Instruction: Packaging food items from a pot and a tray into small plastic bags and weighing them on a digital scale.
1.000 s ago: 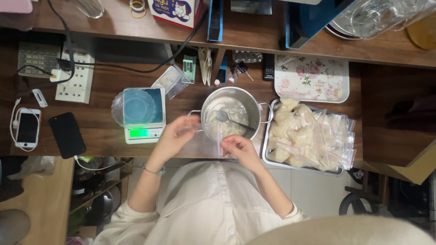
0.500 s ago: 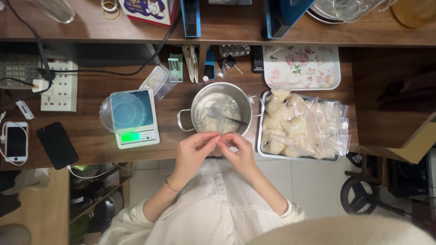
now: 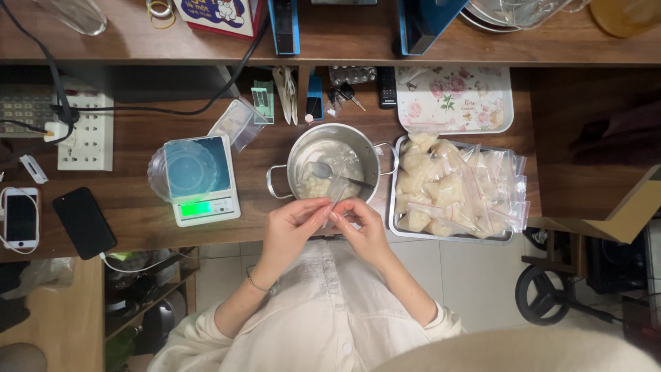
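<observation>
My left hand [image 3: 289,231] and my right hand [image 3: 359,229] meet at the table's near edge, both pinching a small clear plastic bag [image 3: 337,191] that stands up over the rim of a steel pot [image 3: 297,150]. The pot holds pale mash and a metal spoon [image 3: 321,169]. To the right, a metal tray [image 3: 454,235] carries several filled zip bags [image 3: 447,186]. To the left, a digital scale [image 3: 206,207] with a lit green display bears a clear glass bowl [image 3: 180,169].
A floral tray [image 3: 454,100] lies behind the metal tray. Two phones [image 3: 21,217] [image 3: 84,222], a power strip [image 3: 86,138] and cables sit at the left. Loose clear bags [image 3: 237,122], keys and a remote lie behind the pot. A shelf runs along the back.
My hands have drawn together at the pot's near rim and now hold the clear bag between them; the view has shifted so the table items sit further left.
</observation>
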